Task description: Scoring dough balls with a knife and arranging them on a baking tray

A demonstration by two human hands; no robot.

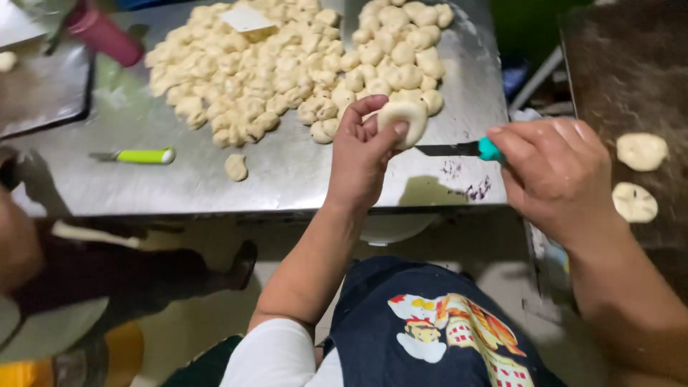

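Note:
My left hand [360, 152] pinches a flattened round of pale dough [405, 117] between thumb and fingers, held just above the steel table [287, 179]. My right hand [555, 172] grips a small knife [451, 149] with a teal handle; its dark blade points left, its tip right beside the dough round. Behind the hands lies a big heap of several small dough balls [251, 72] and a second cluster [401, 50] at the table's far right.
A green-handled knife [140, 155] and one loose dough ball [236, 167] lie on the table's left half. A pink cylinder [104, 34] stands at the back left. Two flattened dough rounds [638, 175] rest on a dark tray at the right. Another person sits at left.

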